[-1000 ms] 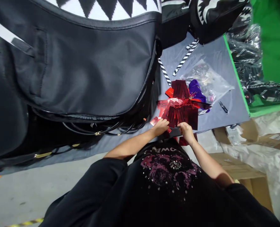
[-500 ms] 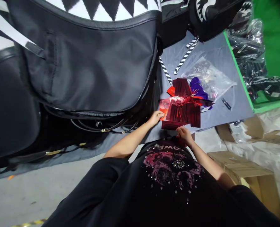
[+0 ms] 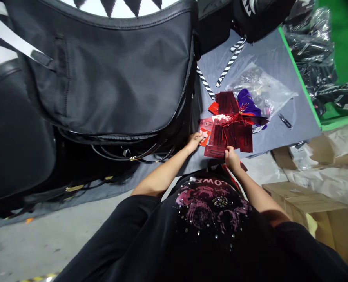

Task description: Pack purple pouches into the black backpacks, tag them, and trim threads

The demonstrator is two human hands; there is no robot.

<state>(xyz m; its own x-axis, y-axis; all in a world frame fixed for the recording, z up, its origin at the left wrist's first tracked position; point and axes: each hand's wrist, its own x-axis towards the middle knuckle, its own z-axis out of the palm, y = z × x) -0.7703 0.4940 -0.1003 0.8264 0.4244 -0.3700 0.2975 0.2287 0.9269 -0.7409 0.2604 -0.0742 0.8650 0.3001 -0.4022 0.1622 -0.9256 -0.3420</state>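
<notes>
A pile of glossy dark red hang tags (image 3: 227,102) with a tuft of thin red strings (image 3: 237,116) lies on the grey table. My left hand (image 3: 194,141) is at the pile's left side, its fingers closed on a small orange-red card (image 3: 205,137). At the near edge, my right hand (image 3: 232,158) pinches the rim of a dark red tag between thumb and fingers. Below that hand, red strips hang in front of my shirt, partly hidden by it. A purple cloth piece (image 3: 247,102) sits behind the tags.
Large black bags (image 3: 118,78) with zigzag trim fill the left. Beyond the tags lie striped straps (image 3: 231,62), a clear plastic bag (image 3: 260,88) and small thread snips (image 3: 285,120). Cardboard boxes (image 3: 306,199) stand at right, below plastic-wrapped goods (image 3: 315,51).
My right hand has moved up from below the tags to their near edge and grips there. My left hand stays on the orange-red card. The whole view has shifted slightly.
</notes>
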